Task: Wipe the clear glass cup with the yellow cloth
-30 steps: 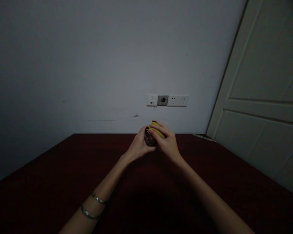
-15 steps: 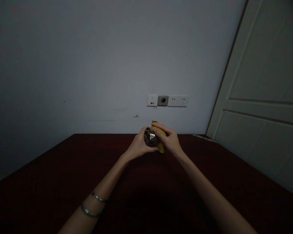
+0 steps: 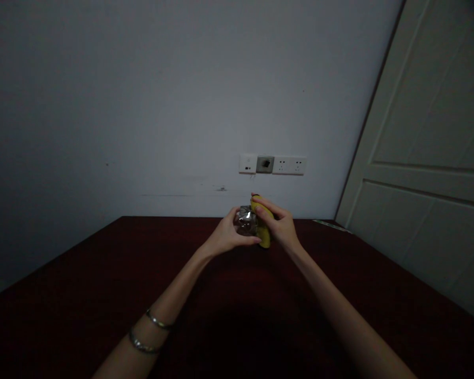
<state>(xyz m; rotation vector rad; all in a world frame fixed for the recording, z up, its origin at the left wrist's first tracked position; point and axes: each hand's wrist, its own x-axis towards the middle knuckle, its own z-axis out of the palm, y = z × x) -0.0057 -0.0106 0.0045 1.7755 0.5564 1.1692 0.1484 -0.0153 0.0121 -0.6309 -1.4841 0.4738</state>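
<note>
Both my hands are raised together above the far part of a dark red table (image 3: 102, 295). My left hand (image 3: 226, 238) is closed around a small shiny object (image 3: 247, 221) that looks like faceted glass or crinkled foil. My right hand (image 3: 281, 227) is closed on a yellow piece (image 3: 263, 236) pressed against the shiny object's right side. I cannot tell whether the two pieces are joined. Two thin metal bangles (image 3: 152, 330) sit on my left forearm.
A white wall stands behind the table, with a row of sockets (image 3: 272, 165) just above my hands. A pale panelled door (image 3: 430, 173) fills the right side. A thin flat strip (image 3: 331, 223) lies at the table's far right corner. The room is dim.
The yellow piece has swung from lying over the top of the shiny object to standing at its right side. More of the shiny object shows. Both hands drifted slightly right.
</note>
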